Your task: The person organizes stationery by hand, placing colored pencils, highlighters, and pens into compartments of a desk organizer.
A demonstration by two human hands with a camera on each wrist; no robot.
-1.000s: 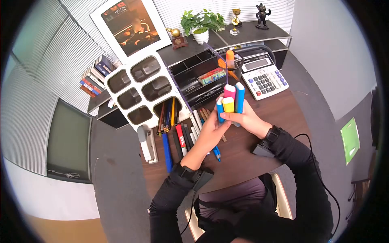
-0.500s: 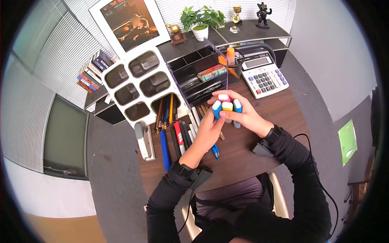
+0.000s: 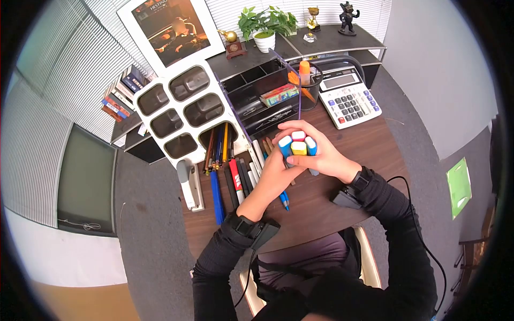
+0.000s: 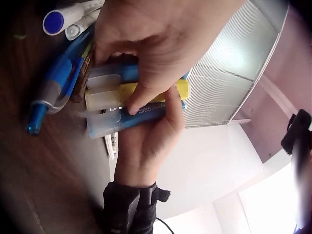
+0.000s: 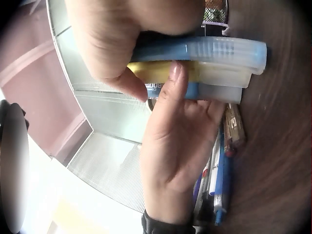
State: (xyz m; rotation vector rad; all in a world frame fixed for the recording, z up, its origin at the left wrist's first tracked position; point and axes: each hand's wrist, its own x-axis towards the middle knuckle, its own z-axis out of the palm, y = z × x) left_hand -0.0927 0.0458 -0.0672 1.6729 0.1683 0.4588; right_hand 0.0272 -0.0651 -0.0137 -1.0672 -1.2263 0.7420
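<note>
Both hands hold one upright bundle of highlighters over the desk: a pink one (image 3: pixel 298 136), a yellow one (image 3: pixel 299 148) and two blue ones, left (image 3: pixel 285 143) and right (image 3: pixel 311 145). My left hand (image 3: pixel 276 176) grips the bundle from the left, its thumb across the front. From the right, my right hand (image 3: pixel 333 159) curls its fingers round the far side, its thumb near the yellow highlighter. In the left wrist view the clear caps (image 4: pixel 103 99) point down, close over the desktop. The pink highlighter is hidden in both wrist views.
Left of the hands lie pencils (image 3: pixel 218 150), a red marker (image 3: pixel 236 175), a blue pen (image 3: pixel 285 200) and a stapler (image 3: pixel 191 187). Behind stand a white compartment organizer (image 3: pixel 179 107), a black desk organizer (image 3: pixel 249 101), a mesh cup (image 3: pixel 310 96) and a calculator (image 3: pixel 350 101).
The bundle has come down toward the desk, and the highlighters' uneven ends now stand nearly level. My right hand's fingers have wrapped round the far side.
</note>
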